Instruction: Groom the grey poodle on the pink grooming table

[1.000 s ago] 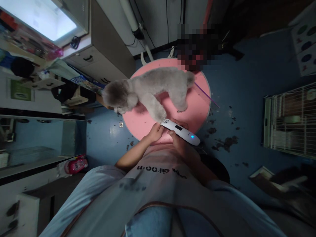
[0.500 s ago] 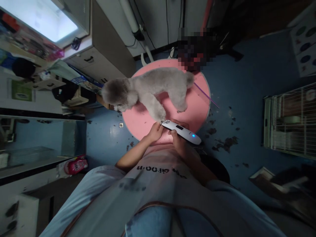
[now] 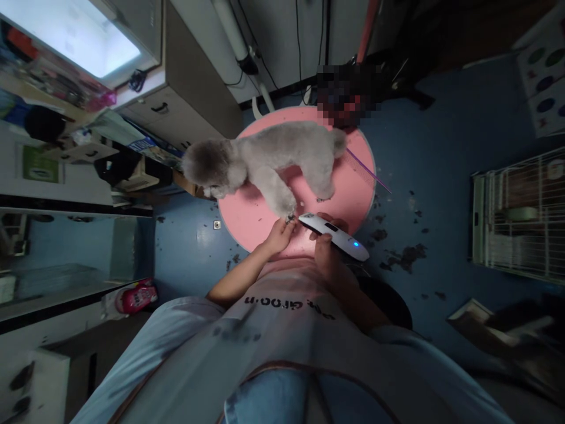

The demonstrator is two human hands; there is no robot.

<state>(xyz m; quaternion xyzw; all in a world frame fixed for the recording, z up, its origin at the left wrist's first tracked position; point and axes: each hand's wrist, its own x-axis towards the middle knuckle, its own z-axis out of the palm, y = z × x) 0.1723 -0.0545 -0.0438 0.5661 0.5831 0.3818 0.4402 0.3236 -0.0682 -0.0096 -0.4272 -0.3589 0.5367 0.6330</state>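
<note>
A grey, short-clipped dog (image 3: 282, 144) stands on a round pink table (image 3: 348, 203), its head toward the left. One of its front legs stretches toward me, and my left hand (image 3: 279, 235) is closed on the paw (image 3: 289, 215) at its end. In my right hand (image 3: 324, 241) is a white hair clipper (image 3: 334, 234) with a dark panel and a lit blue light. The clipper's head points at the paw, with a small gap between them. A thin purple stick-like item (image 3: 368, 170) lies over the table's right edge behind the dog.
Clumps of cut hair (image 3: 406, 257) lie on the blue floor to the right. A wire cage (image 3: 521, 212) stands at the far right. Drawers (image 3: 150, 112) and a cluttered counter run along the left. A white pole (image 3: 233, 35) rises behind the table.
My right hand has drawn the clipper a little to the right, away from the paw. The left hand keeps its hold, and the dog stays about where it was.
</note>
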